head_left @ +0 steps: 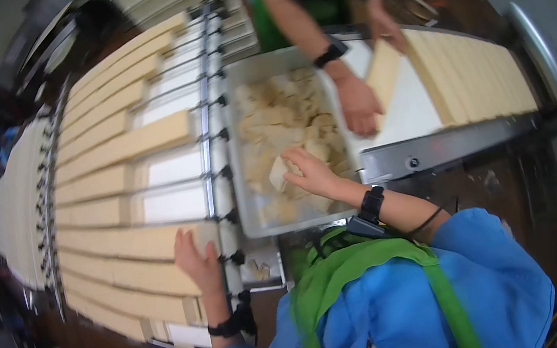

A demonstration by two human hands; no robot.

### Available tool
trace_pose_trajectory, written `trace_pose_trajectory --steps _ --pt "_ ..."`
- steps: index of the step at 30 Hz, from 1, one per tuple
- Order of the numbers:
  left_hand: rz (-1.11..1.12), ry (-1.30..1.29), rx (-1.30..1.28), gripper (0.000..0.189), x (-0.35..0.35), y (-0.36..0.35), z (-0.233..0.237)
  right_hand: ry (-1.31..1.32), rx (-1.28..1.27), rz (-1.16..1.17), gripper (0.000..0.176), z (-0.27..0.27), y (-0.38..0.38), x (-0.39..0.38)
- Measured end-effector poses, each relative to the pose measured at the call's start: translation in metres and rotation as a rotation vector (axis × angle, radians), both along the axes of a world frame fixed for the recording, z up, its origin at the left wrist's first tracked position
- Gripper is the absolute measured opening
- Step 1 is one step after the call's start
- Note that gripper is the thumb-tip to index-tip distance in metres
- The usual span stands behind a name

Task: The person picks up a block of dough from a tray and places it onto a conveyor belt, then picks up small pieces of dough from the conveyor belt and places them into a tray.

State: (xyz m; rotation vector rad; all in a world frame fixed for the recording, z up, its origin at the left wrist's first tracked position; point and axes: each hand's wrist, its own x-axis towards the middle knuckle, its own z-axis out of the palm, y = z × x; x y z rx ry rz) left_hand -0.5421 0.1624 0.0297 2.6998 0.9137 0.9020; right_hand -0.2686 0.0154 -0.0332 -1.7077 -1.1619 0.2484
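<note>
My left hand (199, 262) rests with fingers spread at the near end of a long pale-yellow block (128, 249), in one of several lanes on a slatted white rack. My right hand (312, 177) is over a translucent plastic bin (246, 209) and pinches a pale flat scrap (279, 173) between thumb and fingers. Inside the bin lies a heap of broken pale pieces (279, 115). The lanes' blocks end at different lengths, and white surface shows beyond the shorter ones.
A metal rail (206, 123) with black clamps runs between rack and bin. Across from me, a co-worker's hands (359, 104) handle a pale slab (386, 73) beside a row of upright slabs (473, 72). A steel beam (449, 147) fronts that white surface.
</note>
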Motion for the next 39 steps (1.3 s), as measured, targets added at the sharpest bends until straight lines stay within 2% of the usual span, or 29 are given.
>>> trace_pose_trajectory --steps 2,5,8,11,13,14,15,16,22,28,37,39 --pt "0.034 0.004 -0.014 0.047 -0.001 -0.001 -0.003 -0.021 -0.138 -0.055 0.035 -0.019 -0.032 0.025" --pt "0.107 -0.008 -0.007 0.046 -0.002 -0.004 -0.008 0.009 -0.323 0.016 0.030 -0.026 -0.074 0.044" --pt "0.187 0.013 0.007 0.045 0.002 -0.011 -0.005 -0.042 -0.396 0.107 0.022 -0.024 -0.102 0.049" --pt "0.219 0.008 0.008 0.045 0.001 -0.010 -0.010 -0.188 -0.358 0.159 0.019 -0.019 -0.107 0.043" --pt "0.274 -0.002 -0.020 0.046 0.000 -0.008 -0.015 -0.174 -0.385 0.173 0.023 -0.038 -0.101 0.045" --pt "0.303 0.047 -0.005 0.046 0.004 -0.011 -0.010 -0.212 -0.301 0.205 0.020 -0.040 -0.101 0.047" --pt "0.298 0.029 -0.019 0.046 0.003 -0.007 -0.014 -0.211 -0.248 0.208 0.021 -0.039 -0.100 0.046" --pt "0.296 0.030 0.000 0.045 0.005 -0.010 -0.011 -0.187 -0.362 0.206 0.023 -0.035 -0.100 0.045" --pt "0.345 0.050 0.066 0.044 0.012 -0.013 -0.002 -0.143 -0.386 0.228 0.021 -0.009 -0.092 0.039" --pt "0.421 0.046 0.077 0.044 0.017 -0.015 -0.006 -0.169 -0.358 0.242 0.021 -0.018 -0.091 0.038" --pt "0.464 0.153 -0.075 0.049 0.022 -0.011 -0.002 -0.169 -0.350 0.223 0.020 -0.015 -0.091 0.035" --pt "0.396 0.010 -0.091 0.053 0.017 -0.006 -0.006 -0.107 -0.405 0.216 0.019 -0.016 -0.092 0.034"
